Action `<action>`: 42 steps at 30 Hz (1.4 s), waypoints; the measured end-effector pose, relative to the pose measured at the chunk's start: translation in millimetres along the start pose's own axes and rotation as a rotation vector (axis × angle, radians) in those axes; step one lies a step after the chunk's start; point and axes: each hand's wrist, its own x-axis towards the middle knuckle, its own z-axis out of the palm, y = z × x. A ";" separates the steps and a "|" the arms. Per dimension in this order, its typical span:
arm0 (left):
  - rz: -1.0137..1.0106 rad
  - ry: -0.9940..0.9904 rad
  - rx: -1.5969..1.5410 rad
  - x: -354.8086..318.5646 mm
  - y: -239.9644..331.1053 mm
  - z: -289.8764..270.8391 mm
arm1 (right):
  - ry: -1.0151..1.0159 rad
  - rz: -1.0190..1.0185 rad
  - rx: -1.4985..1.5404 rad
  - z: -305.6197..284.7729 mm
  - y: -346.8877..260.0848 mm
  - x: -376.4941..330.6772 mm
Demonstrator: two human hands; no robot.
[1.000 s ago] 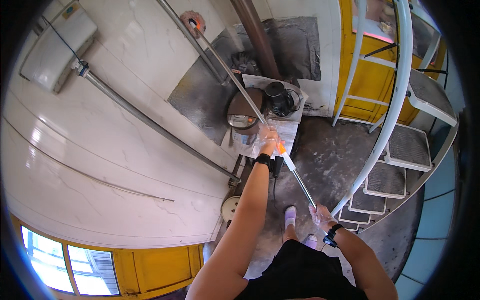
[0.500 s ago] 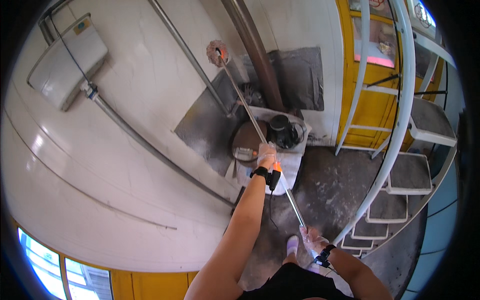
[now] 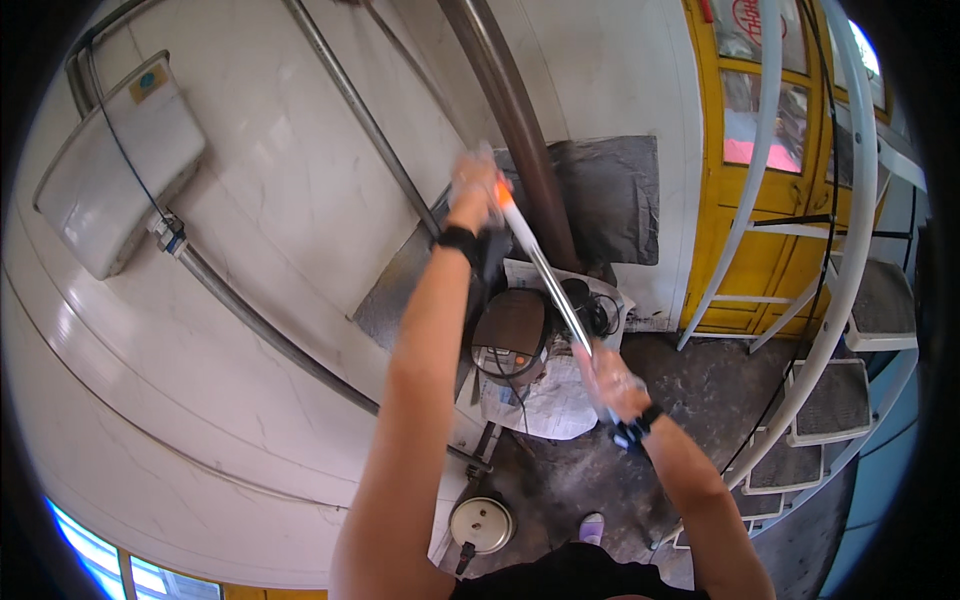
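My left hand is raised high and gripped around a long metal pole near an orange band on it. Lower down, my right hand in a clear glove grips the same pole. The pole slants from upper left to lower right in front of a white wall. Its top end is hidden behind my left hand. A black band sits on each wrist.
A brown vertical pipe and thin grey pipes run along the wall. A white box hangs at upper left. Below are a round cooker on paper, a small pot, a yellow door and spiral stairs.
My left hand has risen along the pole and my right hand has come up from near my waist. The view has tilted; the roller head at the pole's top is no longer seen.
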 end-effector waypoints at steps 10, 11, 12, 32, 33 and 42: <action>0.525 0.143 0.778 64.8 121.2 -58.7 | -0.007 -0.247 0.087 16.5 -96.0 85.4; 0.593 0.164 1.083 67.1 97.3 -55.5 | 0.019 -0.274 0.051 23.4 -73.6 73.0; 0.618 0.165 1.263 58.9 71.9 -31.1 | 0.001 -0.230 0.059 20.3 -45.0 53.5; 0.185 0.098 1.010 -250.8 -302.4 28.7 | -0.421 0.517 -0.228 -94.9 84.3 -346.4; 0.185 0.095 1.006 -248.2 -296.3 32.3 | -0.372 0.475 -0.212 -99.1 77.6 -343.7; 0.226 0.153 0.725 -136.8 -100.9 15.6 | -0.087 0.193 -0.198 -77.8 33.0 -206.8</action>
